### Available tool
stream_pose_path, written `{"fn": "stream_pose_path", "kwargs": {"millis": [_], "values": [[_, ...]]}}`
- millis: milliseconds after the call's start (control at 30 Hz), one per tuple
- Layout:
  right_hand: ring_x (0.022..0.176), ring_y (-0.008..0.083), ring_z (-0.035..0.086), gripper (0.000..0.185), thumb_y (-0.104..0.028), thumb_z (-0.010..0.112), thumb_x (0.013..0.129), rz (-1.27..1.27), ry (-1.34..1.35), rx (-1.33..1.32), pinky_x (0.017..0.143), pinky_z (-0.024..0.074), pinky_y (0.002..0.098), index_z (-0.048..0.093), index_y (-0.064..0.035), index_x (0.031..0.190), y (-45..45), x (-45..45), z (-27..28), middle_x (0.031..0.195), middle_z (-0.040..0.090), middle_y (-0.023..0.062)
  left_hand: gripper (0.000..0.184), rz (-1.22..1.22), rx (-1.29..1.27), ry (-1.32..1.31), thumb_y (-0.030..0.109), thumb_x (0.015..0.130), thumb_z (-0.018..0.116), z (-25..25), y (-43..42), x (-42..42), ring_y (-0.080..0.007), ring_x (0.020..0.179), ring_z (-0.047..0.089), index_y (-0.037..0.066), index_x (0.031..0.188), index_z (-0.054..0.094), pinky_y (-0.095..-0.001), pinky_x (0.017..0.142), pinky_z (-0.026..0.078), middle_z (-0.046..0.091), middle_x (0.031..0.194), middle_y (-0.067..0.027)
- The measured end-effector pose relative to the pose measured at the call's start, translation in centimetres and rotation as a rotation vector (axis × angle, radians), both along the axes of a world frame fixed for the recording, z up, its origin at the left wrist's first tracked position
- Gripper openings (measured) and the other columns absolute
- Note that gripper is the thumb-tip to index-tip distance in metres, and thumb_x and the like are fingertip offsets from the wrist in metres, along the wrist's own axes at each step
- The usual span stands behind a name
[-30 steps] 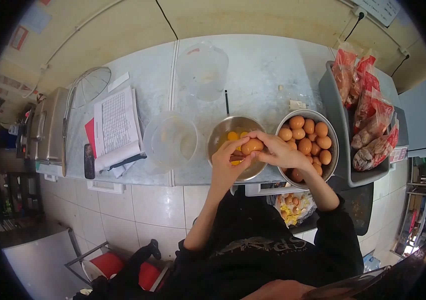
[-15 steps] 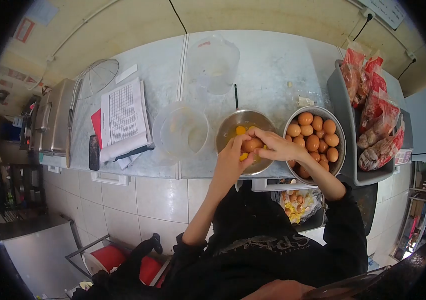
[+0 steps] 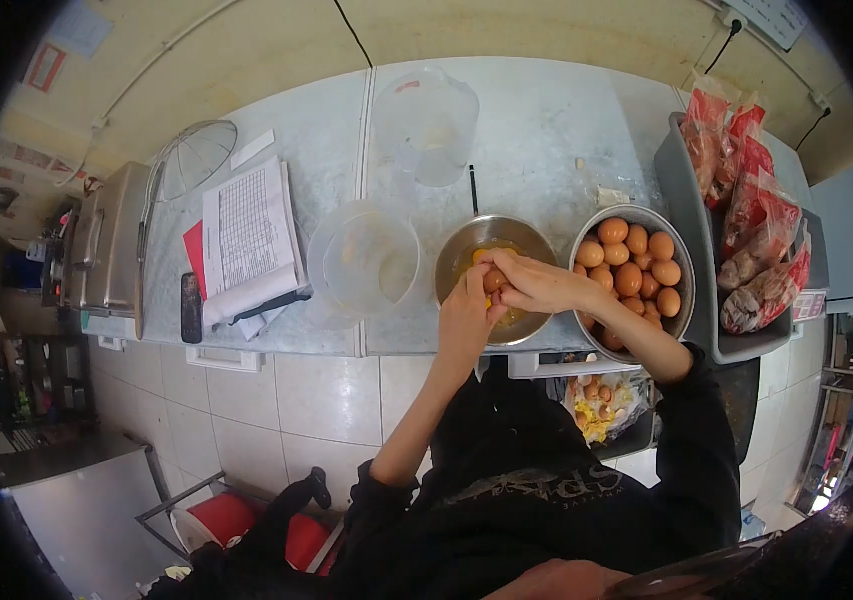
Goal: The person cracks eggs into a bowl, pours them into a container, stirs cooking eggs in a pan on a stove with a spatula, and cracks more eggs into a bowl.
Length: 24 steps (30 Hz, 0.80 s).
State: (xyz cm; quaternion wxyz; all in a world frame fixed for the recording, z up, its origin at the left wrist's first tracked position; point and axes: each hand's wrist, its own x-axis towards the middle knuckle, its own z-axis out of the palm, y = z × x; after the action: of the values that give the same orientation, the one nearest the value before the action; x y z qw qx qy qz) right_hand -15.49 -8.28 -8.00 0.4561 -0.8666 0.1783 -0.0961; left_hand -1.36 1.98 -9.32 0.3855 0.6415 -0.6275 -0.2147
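Both hands, left [image 3: 472, 310] and right [image 3: 537, 284], close together around a brown egg [image 3: 495, 281] above the metal bowl [image 3: 459, 252]; right of it stands a pot [image 3: 688, 262] of brown eggs [image 3: 629, 280].

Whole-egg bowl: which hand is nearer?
Right. The right hand is just left of the whole-egg bowl, forearm crossing its rim; the left hand is farther left.

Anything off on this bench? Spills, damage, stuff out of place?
Phone sits right at the table's front edge, looks easy to knock off. Papers beside it are skewed, bottom edge curled. Small pale scrap behind the egg bowl looks like litter. No clear spill visible on the tabletop.
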Motion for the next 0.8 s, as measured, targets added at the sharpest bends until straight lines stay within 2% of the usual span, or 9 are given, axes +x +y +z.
{"fn": "stream_pose_path", "kwargs": {"millis": [100, 233, 300, 433, 500, 533, 633, 733, 800], "values": [[0.106, 0.0392, 0.051, 0.044, -0.014, 0.049, 0.083, -0.047, 0.046, 0.065, 0.089, 0.0411, 0.0425, 0.033, -0.0009, 0.122, 0.2, 0.4, 0.2, 0.110, 0.051, 0.0241, 0.050, 0.042, -0.003, 0.032, 0.003, 0.069, 0.069, -0.2, 0.0, -0.5, -0.0357, 0.087, 0.059, 0.003, 0.113, 0.045, -0.0410, 0.073, 0.048, 0.058, 0.100, -0.0182], [0.105, 0.0386, 0.051, 0.043, -0.013, 0.048, 0.083, -0.072, 0.043, 0.016, 0.090, 0.0410, 0.0419, 0.033, -0.0007, 0.122, 0.3, 0.6, 0.4, 0.111, 0.051, 0.0237, 0.051, 0.072, -0.005, -0.019, 0.007, 0.073, 0.067, -0.1, -0.1, -0.9, -0.0367, 0.093, 0.057, 0.003, 0.118, 0.044, -0.0427, 0.076, 0.047, 0.057, 0.103, -0.0189], [0.106, 0.0388, 0.051, 0.047, -0.006, 0.047, 0.080, -0.081, 0.056, 0.032, 0.092, 0.0404, 0.0420, 0.032, 0.0004, 0.124, 0.2, 0.6, 0.3, 0.115, 0.050, 0.0240, 0.051, 0.084, -0.001, -0.016, 0.007, 0.074, 0.066, -0.4, -0.3, -0.9, -0.0375, 0.096, 0.056, 0.003, 0.119, 0.042, -0.0432, 0.079, 0.047, 0.056, 0.106, -0.0204], [0.106, 0.0392, 0.051, 0.048, -0.006, 0.048, 0.079, -0.066, 0.017, -0.016, 0.091, 0.0411, 0.0417, 0.033, 0.0002, 0.123, 0.1, 0.6, 0.1, 0.116, 0.049, 0.0238, 0.053, 0.081, -0.033, -0.011, 0.007, 0.075, 0.065, -0.8, -0.3, -0.9, -0.0374, 0.098, 0.056, 0.003, 0.121, 0.041, -0.0428, 0.080, 0.046, 0.055, 0.109, -0.0216], [0.105, 0.0374, 0.052, 0.046, -0.011, 0.051, 0.082, -0.086, 0.066, -0.047, 0.088, 0.0426, 0.0401, 0.033, -0.0009, 0.123, 0.2, 0.8, 0.2, 0.113, 0.048, 0.0223, 0.047, 0.112, -0.089, -0.012, 0.015, 0.081, 0.062, -1.1, -0.5, -1.0, -0.0402, 0.094, 0.055, 0.003, 0.121, 0.041, -0.0448, 0.078, 0.045, 0.056, 0.106, -0.0213], [0.105, 0.0374, 0.052, 0.046, -0.011, 0.051, 0.082, -0.087, 0.066, -0.045, 0.088, 0.0426, 0.0401, 0.033, -0.0009, 0.123, 0.2, 0.8, 0.1, 0.113, 0.048, 0.0223, 0.047, 0.110, -0.087, -0.011, 0.015, 0.081, 0.062, -1.1, -0.4, -1.1, -0.0402, 0.094, 0.055, 0.003, 0.121, 0.041, -0.0448, 0.078, 0.045, 0.056, 0.106, -0.0213], [0.101, 0.0374, 0.052, 0.048, -0.010, 0.053, 0.081, -0.048, 0.004, -0.187, 0.087, 0.0434, 0.0403, 0.033, -0.0017, 0.124, 0.0, 0.9, 0.5, 0.108, 0.048, 0.0207, 0.043, 0.131, -0.067, 0.025, 0.012, 0.081, 0.059, -1.5, -0.5, -0.7, -0.0403, 0.096, 0.055, 0.002, 0.119, 0.043, -0.0441, 0.081, 0.045, 0.056, 0.107, -0.0211], [0.096, 0.0369, 0.053, 0.046, -0.009, 0.055, 0.079, -0.066, 0.151, -0.225, 0.085, 0.0440, 0.0396, 0.039, -0.0016, 0.122, -0.1, 0.6, 0.9, 0.103, 0.048, 0.0190, 0.040, 0.094, -0.116, 0.040, 0.005, 0.080, 0.055, -1.8, -0.4, 0.3, -0.0404, 0.098, 0.054, 0.001, 0.118, 0.044, -0.0431, 0.083, 0.044, 0.055, 0.108, -0.0214], [0.093, 0.0349, 0.054, 0.044, -0.009, 0.057, 0.078, -0.011, -0.092, -0.495, 0.084, 0.0447, 0.0390, 0.044, -0.0012, 0.119, -0.7, 0.8, 0.6, 0.101, 0.048, 0.0168, 0.042, 0.045, -0.150, 0.040, -0.001, 0.078, 0.051, -1.9, -0.4, -0.1, -0.0395, 0.098, 0.054, 0.001, 0.120, 0.045, -0.0423, 0.084, 0.044, 0.053, 0.111, -0.0211]]}}
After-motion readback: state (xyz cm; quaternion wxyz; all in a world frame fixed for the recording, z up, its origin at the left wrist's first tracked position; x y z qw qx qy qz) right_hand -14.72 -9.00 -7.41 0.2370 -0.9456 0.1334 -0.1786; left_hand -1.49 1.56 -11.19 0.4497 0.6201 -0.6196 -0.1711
